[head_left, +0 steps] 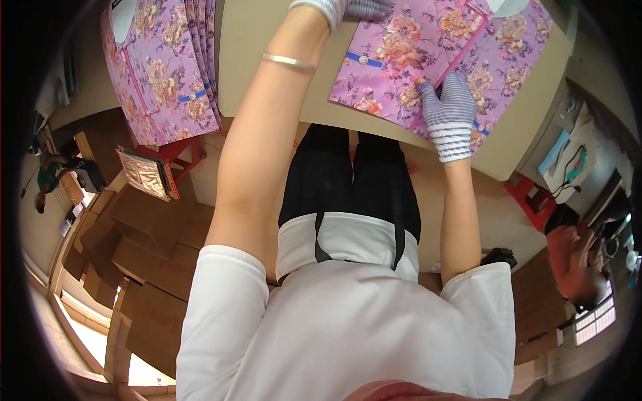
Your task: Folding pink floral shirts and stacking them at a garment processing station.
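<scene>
The purple flowered sheet point(401, 53) lies on the worktop point(241, 53), with its near side close to the front edge. Whether it is one folded piece or two overlapping pieces, I cannot tell.

The right hand point(451, 107), in a striped glove, is on the near part of the sheet, beside the pink line. Its thumb stands apart from the other fingers; whether they pinch the material or only rest upon it, I cannot tell. The left hand point(364, 8), gloved also, is at the far left edge of the sheet. Its fingers look stretched, but they are blurred and cut by the picture border, so their grip cannot be told.

To the left of the sheet, well apart, is a pile point(160, 67) of similar pieces.

To handle the sheet well, I think the right hand should press lightly and flat, so that the surface does not crease. The left hand should support the far side evenly. As the near side is close to the worktop's edge, it is better to avoid pulling toward the body.
</scene>
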Available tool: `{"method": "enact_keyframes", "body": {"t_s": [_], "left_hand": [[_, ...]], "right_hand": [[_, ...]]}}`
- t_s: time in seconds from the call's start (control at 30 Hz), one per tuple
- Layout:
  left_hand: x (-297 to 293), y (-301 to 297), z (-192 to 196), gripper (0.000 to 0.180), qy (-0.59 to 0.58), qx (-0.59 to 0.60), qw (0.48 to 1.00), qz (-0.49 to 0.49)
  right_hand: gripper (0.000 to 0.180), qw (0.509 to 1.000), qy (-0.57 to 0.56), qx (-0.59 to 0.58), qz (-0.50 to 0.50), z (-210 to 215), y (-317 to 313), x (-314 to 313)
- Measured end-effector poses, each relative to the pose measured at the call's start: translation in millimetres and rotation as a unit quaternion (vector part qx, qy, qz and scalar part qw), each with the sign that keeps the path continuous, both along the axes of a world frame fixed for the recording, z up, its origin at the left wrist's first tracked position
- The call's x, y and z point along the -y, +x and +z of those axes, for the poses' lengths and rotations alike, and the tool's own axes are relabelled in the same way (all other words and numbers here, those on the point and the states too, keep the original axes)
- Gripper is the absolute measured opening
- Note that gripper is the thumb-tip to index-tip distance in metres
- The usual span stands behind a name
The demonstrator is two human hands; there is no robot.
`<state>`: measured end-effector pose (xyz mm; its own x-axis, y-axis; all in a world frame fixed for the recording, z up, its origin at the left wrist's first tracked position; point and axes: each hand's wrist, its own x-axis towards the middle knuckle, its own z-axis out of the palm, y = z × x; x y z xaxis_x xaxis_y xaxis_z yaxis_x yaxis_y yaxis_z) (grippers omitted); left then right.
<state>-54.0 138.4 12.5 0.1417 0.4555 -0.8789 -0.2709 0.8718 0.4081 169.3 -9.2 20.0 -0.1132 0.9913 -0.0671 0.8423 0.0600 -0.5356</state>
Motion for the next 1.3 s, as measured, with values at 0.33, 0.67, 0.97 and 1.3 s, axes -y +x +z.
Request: {"method": "enact_keyframes", "body": {"t_s": [0.33,0.67,0.97,1.3], "left_hand": [[81,-5,23,0.021,0.034,-0.088,0.996,0.009],[185,-28,34,0.023,-0.045,-0.090,0.993,-0.068],[207,-28,21,0.042,-0.179,0.174,0.968,0.018],[128,-2,20,0.050,-0.143,0.189,0.951,0.200]], "right_hand": [[0.033,0.990,-0.104,0.070,-0.063,20,-4,-7],[0.034,0.995,-0.083,0.060,-0.008,5,9,-5],[0.030,0.995,-0.094,0.013,0.038,10,16,1],[0.029,0.996,-0.073,-0.018,0.043,-1,28,12]]}}
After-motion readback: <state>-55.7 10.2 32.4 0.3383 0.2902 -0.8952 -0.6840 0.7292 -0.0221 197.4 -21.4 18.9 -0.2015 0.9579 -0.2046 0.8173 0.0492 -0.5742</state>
